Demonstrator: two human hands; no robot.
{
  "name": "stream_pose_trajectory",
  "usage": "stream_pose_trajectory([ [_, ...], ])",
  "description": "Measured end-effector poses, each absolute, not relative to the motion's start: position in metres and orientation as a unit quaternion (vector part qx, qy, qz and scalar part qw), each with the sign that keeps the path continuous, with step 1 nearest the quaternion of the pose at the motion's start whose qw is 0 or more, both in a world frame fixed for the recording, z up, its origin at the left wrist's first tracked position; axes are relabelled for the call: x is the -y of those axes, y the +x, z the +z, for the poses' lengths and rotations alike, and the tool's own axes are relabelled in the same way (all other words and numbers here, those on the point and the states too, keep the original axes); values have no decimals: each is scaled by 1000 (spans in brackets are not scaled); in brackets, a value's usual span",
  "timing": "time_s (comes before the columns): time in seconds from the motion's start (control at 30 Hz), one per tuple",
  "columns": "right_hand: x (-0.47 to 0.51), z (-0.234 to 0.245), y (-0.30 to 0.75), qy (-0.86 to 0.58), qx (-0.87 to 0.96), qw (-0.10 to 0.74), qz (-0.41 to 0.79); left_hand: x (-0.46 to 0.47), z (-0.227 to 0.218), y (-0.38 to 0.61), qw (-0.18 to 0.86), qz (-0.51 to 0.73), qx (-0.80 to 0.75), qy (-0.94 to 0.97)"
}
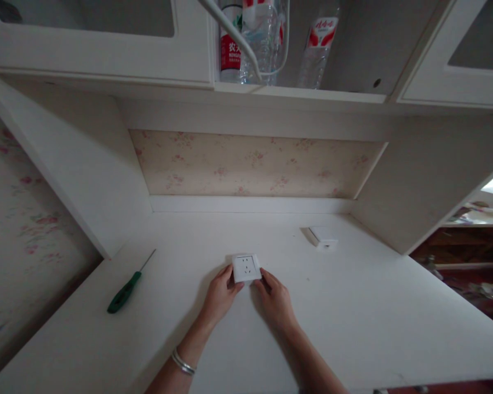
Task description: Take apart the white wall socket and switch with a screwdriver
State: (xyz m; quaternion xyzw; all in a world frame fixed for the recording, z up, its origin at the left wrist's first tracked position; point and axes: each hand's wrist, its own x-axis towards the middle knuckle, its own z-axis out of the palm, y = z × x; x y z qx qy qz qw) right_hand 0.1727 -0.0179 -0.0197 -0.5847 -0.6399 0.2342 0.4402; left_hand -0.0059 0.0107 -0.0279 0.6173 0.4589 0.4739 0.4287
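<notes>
A white wall socket [247, 267] with several dark slots on its face is between my two hands, tilted towards me just over the white desktop. My left hand [222, 290] grips its left edge with thumb and fingers, and a silver bangle circles that wrist. On the opposite edge, my right hand [276, 297] pinches the socket's lower right corner. The socket's back side is hidden. To the left lies a screwdriver [125, 293] with a green handle, its thin shaft pointing away. A white square box-like piece [323, 236] rests farther back on the right.
The white desktop [373, 306] runs between two side panels, with a flowered wall panel [246, 164] behind. Overhead, a cabinet shelf holds plastic bottles [320, 44] and a red-labelled bottle [230, 52]. A pale cable [234, 33] hangs in front of them.
</notes>
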Motion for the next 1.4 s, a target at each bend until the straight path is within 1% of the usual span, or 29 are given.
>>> stream_pose_trajectory([
  [0.1,18,-17,173,-578,645,441,236,-10,-28,-6,439,468,-444,625],
  [0.3,18,-17,174,-572,638,458,236,-9,-25,-6,436,442,-473,625],
  [0.5,17,-19,175,-588,634,442,242,-8,-24,-8,426,442,-474,631],
  [0.93,19,-21,175,-598,638,428,230,-6,-23,-13,365,416,-487,676],
  [1.4,17,-24,176,-574,639,453,238,-13,-26,-17,444,418,-450,653],
])
